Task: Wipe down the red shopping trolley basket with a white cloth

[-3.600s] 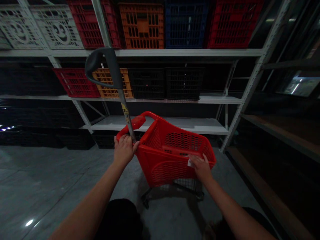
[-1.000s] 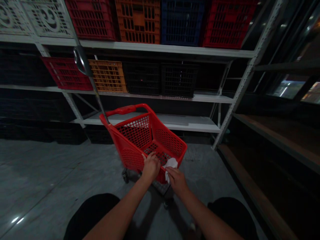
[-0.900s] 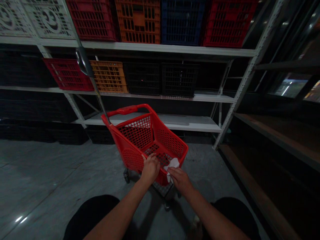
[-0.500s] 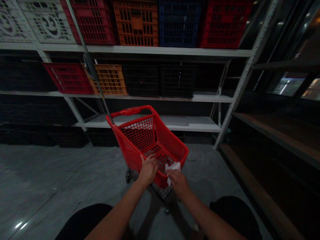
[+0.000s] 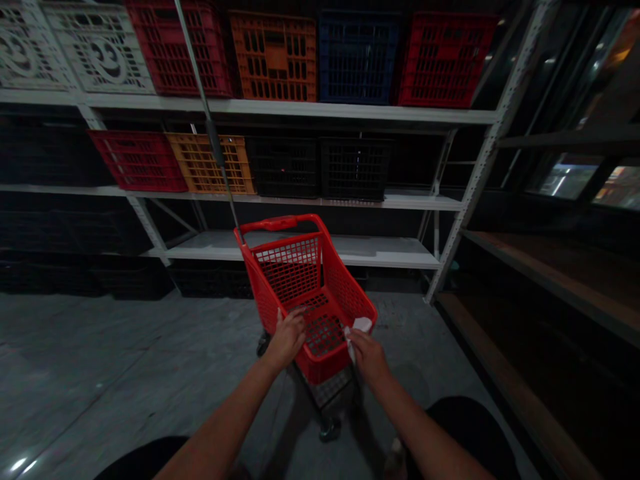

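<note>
a red shopping cart (image 5: 340, 280) stands on a grey floor (image 5: 140, 373) directly in front of the person, its front end nearest and its handle bar (image 5: 280, 223) at the far side. over the past second it has swung round, so its side turns away and its front faces the person more squarely; this likely puts both side rims within easy reach.

at the cart's front right corner, the right-hand grip (image 5: 367, 353) pinches a crumpled white cloth (image 5: 363, 325), perhaps paper, against the rim. the left-hand grip (image 5: 287, 337) is on the left rim, fingers bent over towards the inside; whether it clasps or only rests, i cannot tell. the cart lies between the two.

a grey pole (image 5: 213, 137) rises from the handle's left corner. behind, white shelving (image 5: 390, 253) carries coloured crates (image 5: 273, 60).
</note>
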`<state>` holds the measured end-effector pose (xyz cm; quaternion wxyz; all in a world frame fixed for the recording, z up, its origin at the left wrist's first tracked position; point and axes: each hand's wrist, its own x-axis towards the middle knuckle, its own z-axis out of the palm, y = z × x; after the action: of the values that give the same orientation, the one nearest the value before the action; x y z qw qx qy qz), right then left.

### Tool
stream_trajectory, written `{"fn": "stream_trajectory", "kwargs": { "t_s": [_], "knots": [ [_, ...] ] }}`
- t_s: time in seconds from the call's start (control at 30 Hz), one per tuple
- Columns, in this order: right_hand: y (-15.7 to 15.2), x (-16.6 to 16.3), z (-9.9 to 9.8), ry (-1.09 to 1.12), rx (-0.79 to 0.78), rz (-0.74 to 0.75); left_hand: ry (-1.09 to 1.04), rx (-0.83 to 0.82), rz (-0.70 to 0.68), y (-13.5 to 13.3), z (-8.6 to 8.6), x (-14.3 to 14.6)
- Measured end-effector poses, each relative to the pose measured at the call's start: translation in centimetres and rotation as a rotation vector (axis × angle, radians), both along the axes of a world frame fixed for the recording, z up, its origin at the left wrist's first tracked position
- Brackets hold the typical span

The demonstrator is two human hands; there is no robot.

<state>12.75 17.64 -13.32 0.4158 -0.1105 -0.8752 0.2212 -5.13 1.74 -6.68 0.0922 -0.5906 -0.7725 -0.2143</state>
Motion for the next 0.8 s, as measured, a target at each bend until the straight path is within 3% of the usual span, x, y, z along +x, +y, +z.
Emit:
{"fn": "stream_trajectory", "kwargs": {
  "t_s": [0.1,0.17,0.3,0.43,0.5,0.63,0.73,0.8],
  "knots": [
    [-3.3,-0.9,-0.4,-0.01,0.022,0.09,0.032,0.015,0.033,-0.3,-0.1,-0.1],
    [-3.8,-1.1,-0.4,-0.028,0.02,0.121,0.071,0.031,0.113,-0.7,-0.3,-0.1],
    [-0.6,0.0,0.0,-0.048,0.004,0.028,0.087,0.054,0.349,-1.3,-0.7,0.1],
    [1.9,0.8,0.4,-0.041,-0.006,-0.063,0.042,0.072,0.492,-1.1,-0.7,1.9],
    [1.0,0.4,0.5,-0.031,-0.001,-0.059,0.06,0.101,0.493,-0.5,-0.7,3.8],
    [-3.3,-1.5,0.3,-0.042,0.01,0.045,0.089,0.096,0.343,0.7,-1.4,7.6],
    [-4.6,-2.3,0.3,-0.063,0.013,0.104,0.083,0.074,0.335,0.7,-2.0,8.3],
    [-3.6,-1.9,0.7,-0.089,0.016,0.091,0.097,0.064,0.338,0.3,-2.2,7.9]
  ]
}}
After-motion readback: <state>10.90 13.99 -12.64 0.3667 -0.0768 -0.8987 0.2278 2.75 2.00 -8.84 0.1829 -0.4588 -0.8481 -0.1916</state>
